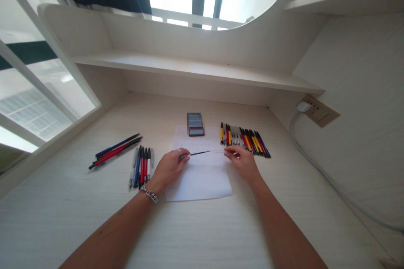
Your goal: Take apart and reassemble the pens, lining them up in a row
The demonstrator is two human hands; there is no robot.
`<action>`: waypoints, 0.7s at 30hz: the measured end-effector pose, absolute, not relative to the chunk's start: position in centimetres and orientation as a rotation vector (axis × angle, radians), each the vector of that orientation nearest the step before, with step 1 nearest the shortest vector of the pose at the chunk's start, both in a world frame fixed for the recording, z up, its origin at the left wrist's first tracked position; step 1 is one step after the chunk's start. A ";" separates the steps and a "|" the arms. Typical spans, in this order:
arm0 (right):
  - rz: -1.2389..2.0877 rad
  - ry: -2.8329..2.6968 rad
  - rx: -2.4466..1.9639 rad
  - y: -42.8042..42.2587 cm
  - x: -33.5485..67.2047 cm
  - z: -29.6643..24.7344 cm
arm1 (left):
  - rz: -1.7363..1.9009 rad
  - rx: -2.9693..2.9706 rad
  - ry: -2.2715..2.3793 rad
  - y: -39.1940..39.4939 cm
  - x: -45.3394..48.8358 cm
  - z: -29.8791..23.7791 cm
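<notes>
My left hand (172, 166), a ring on one finger and a chain bracelet at the wrist, pinches a thin dark pen refill (199, 153). Its tip points right, toward a slim see-through tube (217, 151) that looks like a clear pen barrel. That tube is pinched in the fingertips of my right hand (240, 159). Tip and tube lie close together; whether they touch I cannot tell. Both hands hover over a white paper sheet (198, 185) on the desk. Just beyond my right hand lies a row of pens (246, 138) in yellow, red, black, blue and clear.
Left of my left hand lie a group of upright-pointing pens (143, 166) and several slanted pens (115, 151). A phone-like dark rectangle (195, 124) rests at the paper's far end. Behind runs a shelf (189, 65). A plugged-in cable (311, 159) hangs along the right wall.
</notes>
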State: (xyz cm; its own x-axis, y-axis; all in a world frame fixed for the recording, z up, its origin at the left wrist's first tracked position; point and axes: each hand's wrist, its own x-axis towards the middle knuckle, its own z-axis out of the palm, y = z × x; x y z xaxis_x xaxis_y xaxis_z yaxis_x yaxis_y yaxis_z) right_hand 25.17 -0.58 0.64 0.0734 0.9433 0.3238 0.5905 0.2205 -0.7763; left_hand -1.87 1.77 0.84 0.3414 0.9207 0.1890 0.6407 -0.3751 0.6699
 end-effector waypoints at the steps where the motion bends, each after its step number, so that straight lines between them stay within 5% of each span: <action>1: 0.504 -1.618 -1.471 -0.6 25.2 0.6 | 0.766 2.120 1.358 1.8 -1.9 0.9; 21: 0.493 -1.680 -1.436 -1.2 23.7 1.1 | 0.766 2.118 1.270 1.7 -1.8 0.8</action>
